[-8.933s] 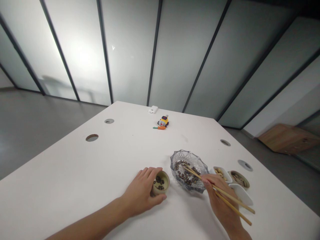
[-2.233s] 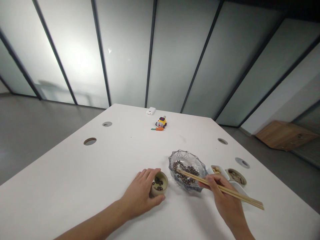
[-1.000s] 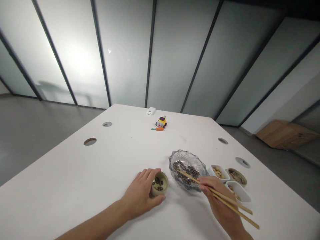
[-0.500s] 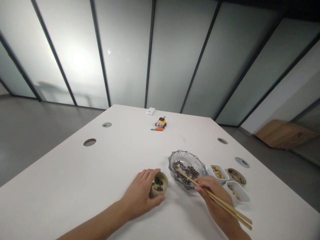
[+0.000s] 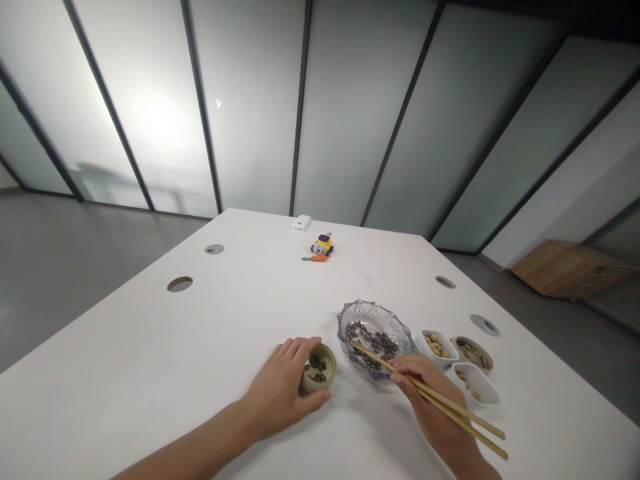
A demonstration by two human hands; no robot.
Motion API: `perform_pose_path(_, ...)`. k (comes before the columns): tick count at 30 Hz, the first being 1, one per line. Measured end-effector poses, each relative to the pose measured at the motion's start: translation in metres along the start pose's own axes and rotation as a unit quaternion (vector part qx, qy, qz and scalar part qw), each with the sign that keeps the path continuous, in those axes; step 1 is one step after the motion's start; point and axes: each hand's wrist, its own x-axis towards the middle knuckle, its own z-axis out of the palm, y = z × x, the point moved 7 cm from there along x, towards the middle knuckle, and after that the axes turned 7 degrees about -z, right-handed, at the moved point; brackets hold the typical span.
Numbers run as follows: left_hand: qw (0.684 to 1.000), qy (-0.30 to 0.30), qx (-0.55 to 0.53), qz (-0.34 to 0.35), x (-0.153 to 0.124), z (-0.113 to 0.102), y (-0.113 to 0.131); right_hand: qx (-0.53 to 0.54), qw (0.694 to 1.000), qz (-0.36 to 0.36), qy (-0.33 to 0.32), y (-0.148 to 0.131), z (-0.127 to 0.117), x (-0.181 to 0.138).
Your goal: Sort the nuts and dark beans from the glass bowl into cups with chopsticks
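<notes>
My left hand (image 5: 280, 390) wraps around a small tan cup (image 5: 319, 375) that has a few dark seeds in it. A pair of wooden chopsticks (image 5: 440, 400) is gripped in my right hand (image 5: 430, 407). Their tips reach into the clear glass bowl (image 5: 373, 315), among the dark seeds (image 5: 373, 343) heaped there. Cup and glass bowl stand side by side on the white table (image 5: 200, 347), a little apart.
Three small dishes sit right of the glass bowl: a white one with pale nuts (image 5: 437, 347), a tan one with striped seeds (image 5: 473, 353), another white one (image 5: 475, 385). A yellow toy (image 5: 323, 245), an orange carrot (image 5: 315, 259) and a white box (image 5: 301, 223) lie far back. Round holes (image 5: 179, 284) dot the tabletop.
My right hand has shifted the chopsticks about inside the glass bowl, the tips drifting slightly left. The left hand has stayed on the cup.
</notes>
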Motion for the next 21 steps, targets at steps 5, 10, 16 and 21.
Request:
perform_pose_path(5, 1.0, 0.01, 0.004, 0.006, 0.0008, -0.0002, -0.0008, -0.012, 1.0, -0.004, -0.025, 0.0019, 0.0019, -0.0015)
perform_pose_path(10, 1.0, 0.004, 0.005, 0.0, 0.0009, 0.0007, -0.002, -0.018, 0.999, -0.015, -0.021, 0.0005, 0.0012, -0.0009)
perform_pose_path(16, 1.0, 0.001, 0.005, -0.003, 0.0007, 0.0013, -0.0019, -0.02, 0.999, -0.027, -0.009, -0.0045, -0.0011, 0.0019)
perform_pose_path(21, 1.0, 0.005, 0.005, 0.006, 0.0005, 0.0006, -0.0013, -0.02, 1.0, -0.021, -0.012, -0.0032, -0.0006, 0.0007)
